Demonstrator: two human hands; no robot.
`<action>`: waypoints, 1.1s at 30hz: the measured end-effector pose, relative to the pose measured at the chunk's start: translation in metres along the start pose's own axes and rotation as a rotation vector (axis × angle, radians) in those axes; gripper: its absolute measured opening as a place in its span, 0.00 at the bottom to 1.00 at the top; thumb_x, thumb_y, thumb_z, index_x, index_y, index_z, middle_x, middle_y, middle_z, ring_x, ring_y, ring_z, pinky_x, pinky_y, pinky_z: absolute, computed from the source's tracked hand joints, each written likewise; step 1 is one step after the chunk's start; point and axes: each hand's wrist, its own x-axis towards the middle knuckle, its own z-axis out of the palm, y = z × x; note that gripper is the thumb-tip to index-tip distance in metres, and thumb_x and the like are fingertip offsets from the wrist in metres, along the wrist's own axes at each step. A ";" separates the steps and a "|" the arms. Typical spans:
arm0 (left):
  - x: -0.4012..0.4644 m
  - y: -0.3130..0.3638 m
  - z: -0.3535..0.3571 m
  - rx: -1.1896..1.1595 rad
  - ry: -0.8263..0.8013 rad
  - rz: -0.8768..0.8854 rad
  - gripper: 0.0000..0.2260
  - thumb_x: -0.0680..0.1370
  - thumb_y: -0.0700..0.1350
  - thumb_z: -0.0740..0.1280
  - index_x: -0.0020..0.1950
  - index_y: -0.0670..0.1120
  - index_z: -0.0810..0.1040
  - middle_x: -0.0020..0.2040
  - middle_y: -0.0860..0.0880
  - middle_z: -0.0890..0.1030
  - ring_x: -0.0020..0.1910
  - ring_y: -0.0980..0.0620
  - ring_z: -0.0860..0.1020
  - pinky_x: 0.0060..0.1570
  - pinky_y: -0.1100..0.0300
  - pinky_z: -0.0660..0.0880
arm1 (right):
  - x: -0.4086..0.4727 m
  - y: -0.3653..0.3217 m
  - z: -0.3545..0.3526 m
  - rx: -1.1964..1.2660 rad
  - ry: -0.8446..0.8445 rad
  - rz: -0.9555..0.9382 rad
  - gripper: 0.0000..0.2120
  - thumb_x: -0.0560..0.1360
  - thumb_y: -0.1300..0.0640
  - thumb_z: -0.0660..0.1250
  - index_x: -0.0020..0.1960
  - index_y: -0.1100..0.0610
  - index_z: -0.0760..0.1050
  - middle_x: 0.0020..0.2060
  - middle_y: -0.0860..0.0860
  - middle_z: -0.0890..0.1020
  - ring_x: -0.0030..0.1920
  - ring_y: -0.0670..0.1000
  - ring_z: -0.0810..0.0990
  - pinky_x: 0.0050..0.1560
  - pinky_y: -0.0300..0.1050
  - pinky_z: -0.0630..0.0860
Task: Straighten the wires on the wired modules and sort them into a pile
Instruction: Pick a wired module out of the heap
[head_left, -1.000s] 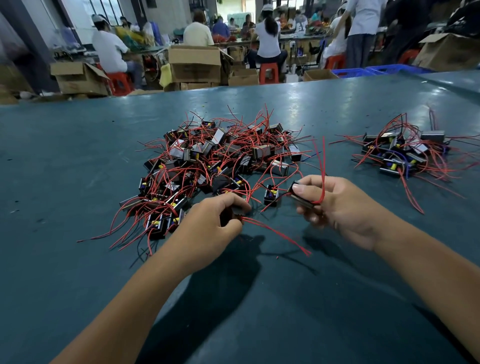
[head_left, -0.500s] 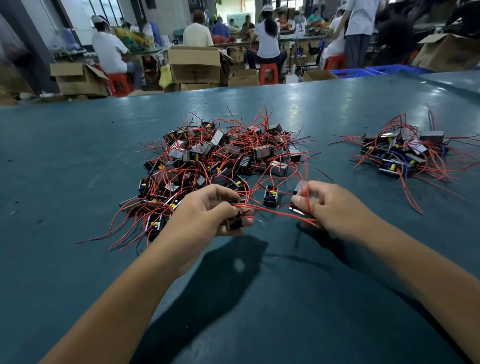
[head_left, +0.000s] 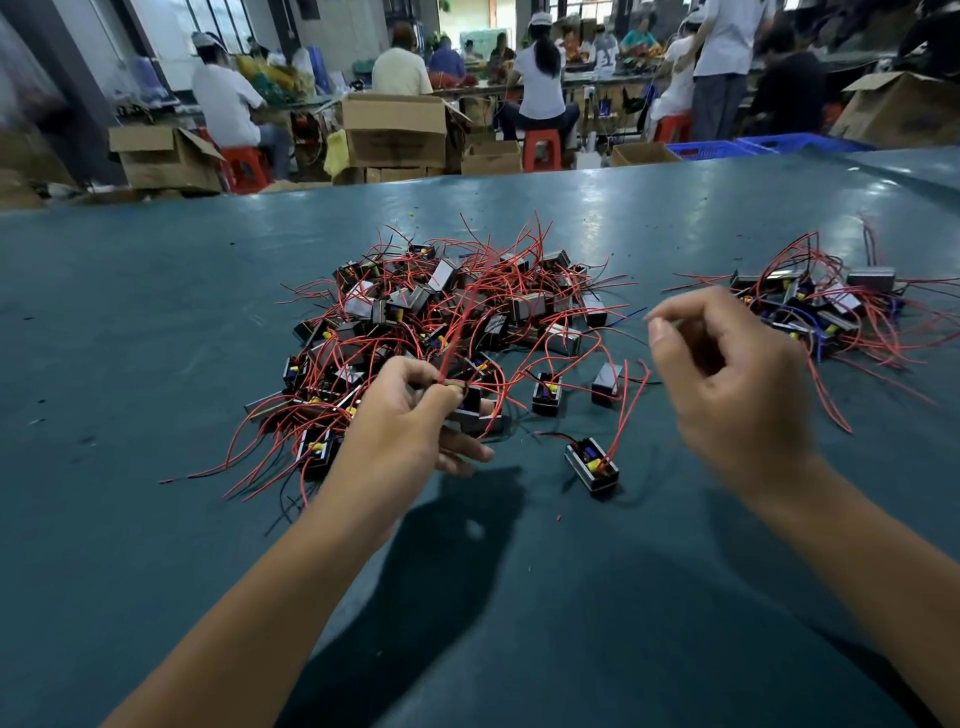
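Head view: the left hand (head_left: 410, 415) pinches a wired module (head_left: 475, 413) by its body, its red wires (head_left: 457, 332) rising up and away from the grip toward the tangled heap (head_left: 441, 312). The right hand (head_left: 727, 374), blurred, hangs with fingers curled, thumb near forefinger; whether a wire end sits in that pinch cannot be told. The sorted pile (head_left: 826, 312) lies just beyond the right hand, so that hand is nearer it. A loose module (head_left: 592, 462) sits between the two hands.
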 end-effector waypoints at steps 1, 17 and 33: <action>-0.001 0.000 0.003 0.012 -0.025 0.012 0.04 0.84 0.37 0.57 0.51 0.42 0.69 0.44 0.41 0.86 0.29 0.43 0.82 0.25 0.58 0.76 | -0.004 -0.010 0.000 0.002 -0.014 -0.112 0.04 0.78 0.60 0.66 0.45 0.58 0.78 0.32 0.47 0.77 0.33 0.46 0.72 0.38 0.28 0.66; -0.018 -0.006 0.034 0.077 -0.237 0.019 0.09 0.82 0.35 0.56 0.49 0.38 0.75 0.32 0.45 0.75 0.30 0.47 0.69 0.29 0.57 0.66 | -0.032 -0.034 0.022 0.280 -0.365 0.059 0.04 0.73 0.56 0.72 0.45 0.54 0.77 0.31 0.43 0.77 0.30 0.44 0.73 0.33 0.29 0.66; -0.020 -0.008 0.024 0.534 -0.295 0.308 0.06 0.77 0.46 0.63 0.53 0.54 0.74 0.34 0.57 0.75 0.30 0.59 0.68 0.32 0.67 0.65 | -0.010 -0.020 0.008 0.509 -0.578 0.176 0.02 0.75 0.54 0.71 0.47 0.52 0.81 0.39 0.47 0.82 0.39 0.47 0.80 0.39 0.43 0.75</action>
